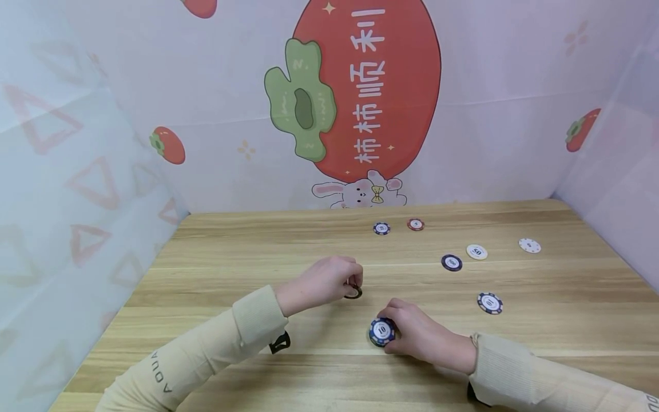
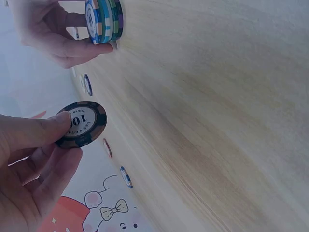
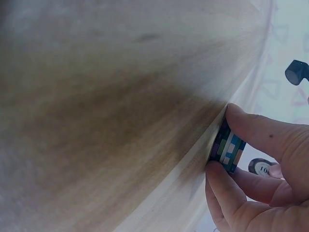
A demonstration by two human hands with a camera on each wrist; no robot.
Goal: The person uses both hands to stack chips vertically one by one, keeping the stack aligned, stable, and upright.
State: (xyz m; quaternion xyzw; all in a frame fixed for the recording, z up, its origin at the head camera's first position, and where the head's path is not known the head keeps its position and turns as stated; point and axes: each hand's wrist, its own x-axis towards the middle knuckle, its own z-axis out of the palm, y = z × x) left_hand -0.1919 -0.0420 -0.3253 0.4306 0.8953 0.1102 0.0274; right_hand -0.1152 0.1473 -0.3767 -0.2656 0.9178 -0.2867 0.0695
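Observation:
Between thumb and fingers, my left hand (image 1: 329, 280) pinches a black poker chip (image 2: 82, 123) marked 100, held above the wooden table. To its right and nearer the front edge, my right hand (image 1: 419, 332) grips a short stack of poker chips (image 1: 382, 332) by its sides. A blue chip marked 10 tops that stack, and blue, green and purple edges show below it in the left wrist view. In the right wrist view the stack (image 3: 227, 147) sits at the tabletop, with thumb and fingertips on opposite sides.
Several loose chips lie flat on the table (image 1: 231, 246): a blue chip (image 1: 381, 229) and a red chip (image 1: 416, 224) at the back, a dark chip (image 1: 452, 262), a yellow-rimmed chip (image 1: 476, 252), a white chip (image 1: 530, 245) and another blue chip (image 1: 490, 303) to the right. Printed cloth walls surround it.

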